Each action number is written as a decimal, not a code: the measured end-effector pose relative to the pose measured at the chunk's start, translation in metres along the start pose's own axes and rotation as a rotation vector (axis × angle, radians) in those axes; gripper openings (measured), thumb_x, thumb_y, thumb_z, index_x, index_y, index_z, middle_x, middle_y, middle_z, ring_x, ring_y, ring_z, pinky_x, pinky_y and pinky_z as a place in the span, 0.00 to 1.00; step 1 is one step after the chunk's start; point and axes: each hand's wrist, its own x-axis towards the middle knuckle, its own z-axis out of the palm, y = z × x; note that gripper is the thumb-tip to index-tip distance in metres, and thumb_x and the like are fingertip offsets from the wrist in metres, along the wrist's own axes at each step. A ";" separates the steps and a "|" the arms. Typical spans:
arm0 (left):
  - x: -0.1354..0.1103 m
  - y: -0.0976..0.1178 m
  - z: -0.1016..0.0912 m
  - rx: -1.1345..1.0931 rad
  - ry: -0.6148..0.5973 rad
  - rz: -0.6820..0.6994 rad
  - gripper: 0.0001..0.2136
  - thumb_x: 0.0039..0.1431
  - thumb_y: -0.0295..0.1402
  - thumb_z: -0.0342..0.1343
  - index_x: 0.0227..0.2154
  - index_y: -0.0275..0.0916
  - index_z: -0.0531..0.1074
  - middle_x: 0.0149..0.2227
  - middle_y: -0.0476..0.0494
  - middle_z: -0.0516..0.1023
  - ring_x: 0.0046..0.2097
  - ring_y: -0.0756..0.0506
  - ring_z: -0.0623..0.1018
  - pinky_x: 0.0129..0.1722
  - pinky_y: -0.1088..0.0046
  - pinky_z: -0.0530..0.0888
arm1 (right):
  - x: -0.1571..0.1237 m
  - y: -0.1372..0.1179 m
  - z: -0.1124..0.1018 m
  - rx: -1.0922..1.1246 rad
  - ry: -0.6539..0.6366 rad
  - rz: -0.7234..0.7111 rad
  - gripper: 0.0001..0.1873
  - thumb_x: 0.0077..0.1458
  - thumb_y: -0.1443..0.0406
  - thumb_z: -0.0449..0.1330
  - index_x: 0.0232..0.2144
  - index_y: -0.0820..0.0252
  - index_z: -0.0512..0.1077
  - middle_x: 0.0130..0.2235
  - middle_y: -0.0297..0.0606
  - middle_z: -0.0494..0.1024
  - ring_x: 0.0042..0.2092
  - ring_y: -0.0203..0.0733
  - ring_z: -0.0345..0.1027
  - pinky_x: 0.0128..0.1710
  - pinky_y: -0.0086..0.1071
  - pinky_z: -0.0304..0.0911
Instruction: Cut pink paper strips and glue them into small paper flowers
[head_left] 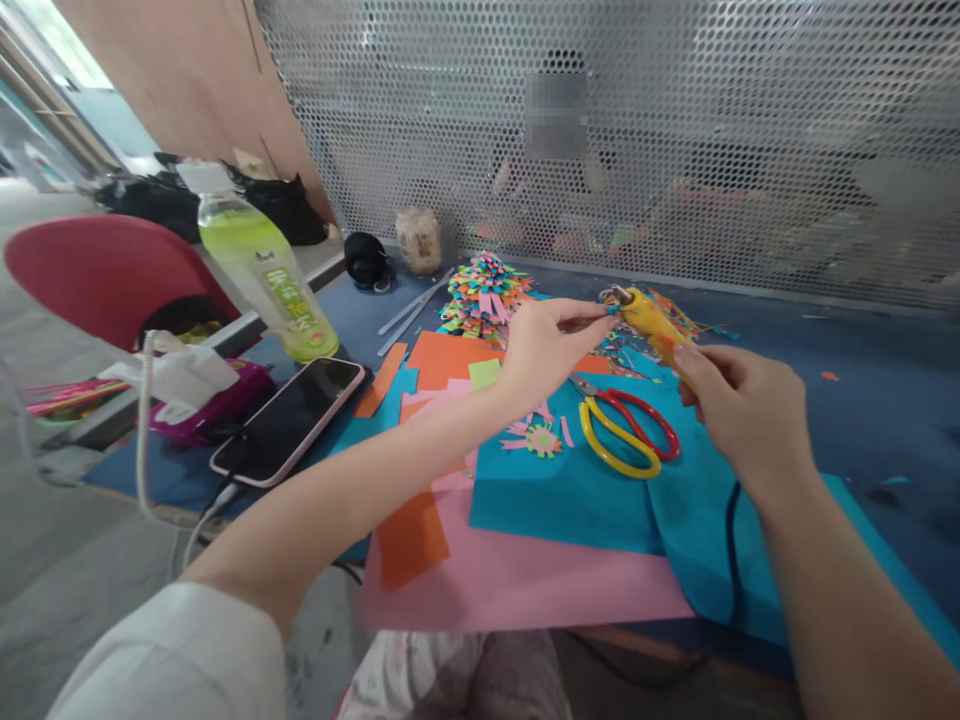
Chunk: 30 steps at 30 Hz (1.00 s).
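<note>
My right hand (739,405) is wrapped round a yellow glue gun (651,325), its metal tip pointing left and a black cord running down. At that tip my left hand (551,345) pinches a small blue paper piece (613,309). Behind my left hand is a pile of fringed multicoloured paper pieces (484,290). Below the hands, scissors (622,430) with one red and one yellow handle lie on blue paper sheets (555,510). Left of the scissors lies a green and pink paper flower (543,440) among pink strips.
Pink paper (517,590) and orange paper (412,540) lie at the front. On the left are a phone (292,420), a drink bottle (262,270), a purple tissue holder (214,400) and cables. A perforated metal panel (450,120) stands behind the table.
</note>
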 end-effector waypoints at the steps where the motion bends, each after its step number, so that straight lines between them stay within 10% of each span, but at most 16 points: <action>1: 0.001 0.000 0.001 0.008 0.004 0.007 0.07 0.48 0.32 0.60 0.30 0.34 0.77 0.29 0.44 0.80 0.32 0.49 0.78 0.31 0.76 0.73 | 0.000 -0.001 -0.001 0.000 0.005 -0.002 0.22 0.50 0.48 0.52 0.22 0.61 0.71 0.22 0.36 0.71 0.24 0.37 0.63 0.26 0.30 0.53; 21: 0.025 -0.021 0.006 0.119 0.001 0.067 0.07 0.51 0.32 0.57 0.29 0.33 0.77 0.28 0.44 0.79 0.29 0.51 0.75 0.30 0.78 0.71 | -0.003 -0.005 -0.014 -0.070 0.216 -0.055 0.21 0.49 0.50 0.54 0.28 0.62 0.74 0.25 0.38 0.74 0.28 0.40 0.65 0.27 0.31 0.54; 30: 0.073 -0.076 0.047 0.570 -0.348 0.108 0.12 0.56 0.27 0.50 0.39 0.35 0.78 0.38 0.42 0.80 0.39 0.46 0.76 0.41 0.74 0.71 | 0.004 0.004 -0.022 -0.070 0.339 0.030 0.22 0.49 0.48 0.53 0.29 0.60 0.74 0.25 0.37 0.73 0.27 0.41 0.66 0.27 0.31 0.55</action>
